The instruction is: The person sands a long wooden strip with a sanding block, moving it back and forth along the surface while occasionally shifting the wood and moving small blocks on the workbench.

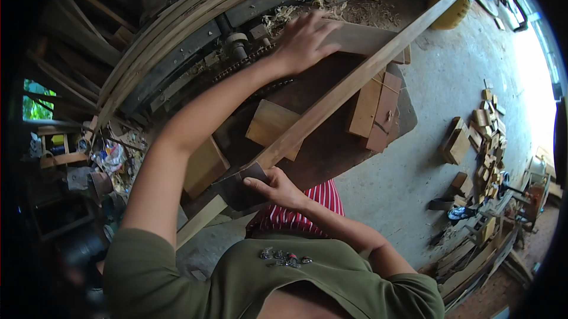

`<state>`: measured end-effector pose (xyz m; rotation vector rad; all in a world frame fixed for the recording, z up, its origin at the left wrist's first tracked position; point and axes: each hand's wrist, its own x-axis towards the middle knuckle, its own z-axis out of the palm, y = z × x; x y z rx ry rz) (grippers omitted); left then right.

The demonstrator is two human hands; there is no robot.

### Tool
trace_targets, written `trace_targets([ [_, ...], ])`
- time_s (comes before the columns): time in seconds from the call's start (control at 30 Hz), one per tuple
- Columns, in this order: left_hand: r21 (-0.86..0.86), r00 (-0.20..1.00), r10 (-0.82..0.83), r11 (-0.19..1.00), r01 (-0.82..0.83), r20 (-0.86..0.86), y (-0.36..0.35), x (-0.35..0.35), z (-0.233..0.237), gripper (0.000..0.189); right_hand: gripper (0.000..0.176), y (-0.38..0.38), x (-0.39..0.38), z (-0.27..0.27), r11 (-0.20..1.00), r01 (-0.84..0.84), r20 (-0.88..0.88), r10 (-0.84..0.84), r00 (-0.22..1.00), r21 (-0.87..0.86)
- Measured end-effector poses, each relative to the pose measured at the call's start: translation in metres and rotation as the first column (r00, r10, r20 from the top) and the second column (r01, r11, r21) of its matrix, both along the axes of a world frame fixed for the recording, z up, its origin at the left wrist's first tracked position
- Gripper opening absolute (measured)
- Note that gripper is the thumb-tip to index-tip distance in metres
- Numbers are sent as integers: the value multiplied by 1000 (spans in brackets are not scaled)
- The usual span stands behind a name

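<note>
My right hand [277, 189] presses a dark flexible sheet [241, 187], which looks like sandpaper, around a long wooden strip [349, 85], thumb on top. The strip slants from near my body to the upper right. A paler length of wood [201, 222] shows in line with it on the near side of the sheet. My left hand [305, 42] is open, fingers spread, at the end of a flat grey-brown board [362, 38]. Below the strip lie a wooden block [271, 122] and a pair of reddish blocks [375, 109] on a dark worktop [328, 156].
A machine with a chain [251, 61] and wood shavings [373, 13] lies beyond my left arm, beside long curved planks [177, 41]. A yellow container [452, 5] stands near the strip's far end. Scattered wood offcuts [486, 135] lie on the concrete floor [441, 88].
</note>
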<state>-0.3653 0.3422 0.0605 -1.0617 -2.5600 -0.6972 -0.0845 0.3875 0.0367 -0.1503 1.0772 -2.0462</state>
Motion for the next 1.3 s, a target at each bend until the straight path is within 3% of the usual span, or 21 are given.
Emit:
trace_targets([
  [0.03, 10, 999, -44, 999, 44, 21, -16, 32, 24, 45, 32, -2, -1, 1, 1000, 18, -13, -18, 1000, 16],
  [0.07, 8, 961, -43, 999, 43, 274, -33, 60, 24, 42, 32, -6, -3, 2, 999, 39, -23, -38, 999, 31],
  [0.13, 31, 698, -4, 999, -26, 716, -55, 111, 18, 51, 33, -12, -5, -1, 990, 59, -51, -53, 997, 129],
  [0.17, -1, 694, 26, 999, -36, 720, -63, 130, 8, 56, 32, -16, -7, -1, 986, 95, -66, -87, 994, 140],
  [0.23, -140, 886, 53, 990, 13, 461, -59, 150, 14, 57, 34, -18, -9, -10, 977, 145, -127, -126, 984, 157],
  [0.33, -268, 883, 198, 960, -86, 426, -39, 153, 16, 57, 42, -9, -13, -26, 957, 45, -232, 24, 972, 286],
  [0.5, -94, 930, 181, 983, -160, 320, -33, 159, -3, 56, 44, 66, -26, 41, 741, -33, -302, 313, 900, 671],
  [0.53, -22, 935, 155, 988, -156, 319, -35, 157, -4, 56, 41, 84, -24, 49, 740, 32, -338, 268, 902, 671],
  [0.57, -17, 937, 162, 986, -165, 310, -35, 152, -5, 56, 38, 99, -23, 53, 740, 95, -375, 222, 900, 666],
  [0.63, 33, 971, 70, 996, -80, 229, -27, 147, -12, 56, 27, 129, -24, 44, 685, 491, -686, 18, 727, 538],
  [0.7, 68, 962, 72, 993, -93, 264, -19, 139, -14, 55, 22, 143, -46, 88, 586, 754, -952, 120, 282, 297],
  [0.77, 41, 990, 82, 995, -88, 116, -15, 136, -3, 53, 24, 164, -65, 89, 550, 715, -893, 149, 425, 432],
  [0.83, -8, 986, 45, 999, -44, 159, -25, 133, -4, 59, 23, 178, -86, 103, 491, 758, -891, 90, 445, 429],
  [0.93, -188, 981, 188, 966, -177, 41, -43, 167, 4, 64, 25, 191, -129, 111, 432, 857, -957, 61, 283, 280],
  [1.0, -203, 964, 266, 944, -262, -8, -67, 197, 5, 69, 26, 204, -166, 88, 150, 983, -883, 469, 23, 105],
  [1.03, -203, 951, 309, 931, -303, -6, -85, 211, 3, 70, 26, 211, -184, 56, 58, 987, -871, 481, 103, 149],
  [1.1, -156, 918, 395, 906, -392, -14, -118, 239, -11, 69, 29, 196, -183, 22, 70, 894, -824, 425, 374, 442],
  [1.13, -106, 898, 440, 892, -440, -25, -130, 248, -16, 68, 36, 179, -178, -21, 157, 962, -897, 418, 141, 225],
  [1.2, -107, 890, 455, 885, -453, -3, -139, 252, -12, 63, 41, 112, -126, -11, 338, 880, -795, 603, 69, 333],
  [1.27, -114, 883, 469, 879, -464, 27, -141, 263, -15, 57, 49, 80, -89, -3, 596, 699, -853, 521, 38, 395],
  [1.3, -119, 878, 472, 879, -462, 76, -143, 265, -17, 53, 49, 91, -98, -3, 583, 711, -853, 521, 43, 392],
])
